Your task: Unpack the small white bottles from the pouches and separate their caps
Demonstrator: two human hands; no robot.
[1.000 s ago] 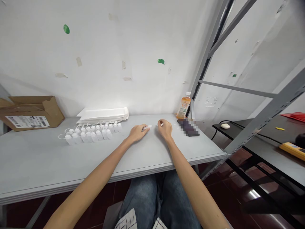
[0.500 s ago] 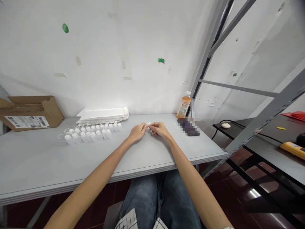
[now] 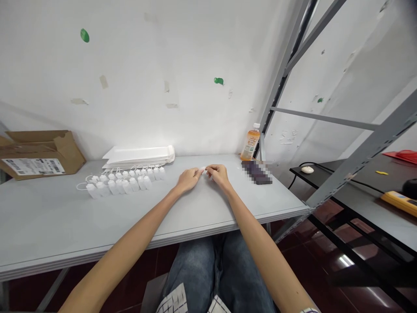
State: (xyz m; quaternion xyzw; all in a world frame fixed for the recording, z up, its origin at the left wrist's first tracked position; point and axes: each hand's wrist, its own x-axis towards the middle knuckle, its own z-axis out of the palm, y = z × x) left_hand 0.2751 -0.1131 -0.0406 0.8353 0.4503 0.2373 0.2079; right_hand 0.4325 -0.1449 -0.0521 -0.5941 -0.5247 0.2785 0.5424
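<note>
My left hand (image 3: 190,179) and my right hand (image 3: 217,174) meet over the middle of the grey table. Between their fingertips is a small white piece (image 3: 203,168), mostly covered, so its kind does not show. The left fingers are closed around it. Pinched fingers of the right hand touch or nearly touch its right side; whether they grip anything is too small to see. To the left stand two rows of small white plastic bottles (image 3: 112,187), several with thin looped strips at their caps.
Behind the bottles lies a stack of white envelopes (image 3: 140,155). An opened cardboard box (image 3: 35,154) sits at the far left. An orange drink bottle (image 3: 250,143) and a dark blurred object (image 3: 257,173) are at the right, beside a metal shelf frame (image 3: 325,119).
My right hand's fingers have curled and turned slightly over the small white piece. The left hand stays nearly in place. The whole view has shifted a little.
</note>
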